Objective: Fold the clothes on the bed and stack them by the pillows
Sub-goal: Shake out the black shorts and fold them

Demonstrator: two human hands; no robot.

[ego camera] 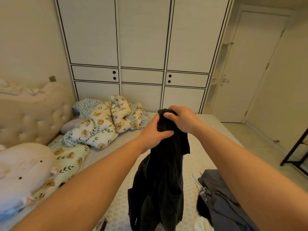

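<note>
— Hands?
— Left hand (pixel 154 132) and right hand (pixel 180 118) both raised over the middle of the bed (pixel 196 157), touching each other. Left grip curled round the bunched top of a black garment (pixel 160 177), thumb across its front. Right grip clamped over the same bunch from above, fingers wrapped behind, thumb pressed on the near side.
— And the garment itself?
— Hanging straight down from the two grips, loose and crumpled, lower part dropping toward the bed's near edge. Hard to tell whether the hem touches the bed. Kind of garment not clear either; ribbed band showing at the top.
— Other clothes?
— Grey pile (pixel 221 202) near the bed's near right corner, rumpled, unfolded, partly hidden behind the right forearm. Something white (pixel 202 222) poking out just under it at the near edge.
— Pillows?
— Along the left edge by the headboard (pixel 30 117): a pale pillow (pixel 23 169) near the near left corner, a floral pillow (pixel 70 162) just beside it. Farther up, a floral quilt (pixel 103 124) heaped toward the far left corner, a checked lining showing in places. No folded stack visible by the pillows.
— Beyond the bed?
— White wardrobe (pixel 143 47) along the far edge, black trim lines on its doors. Door (pixel 253 67) to the right, closed. Dark frame (pixel 296 152) standing on the floor off the bed's right edge.
</note>
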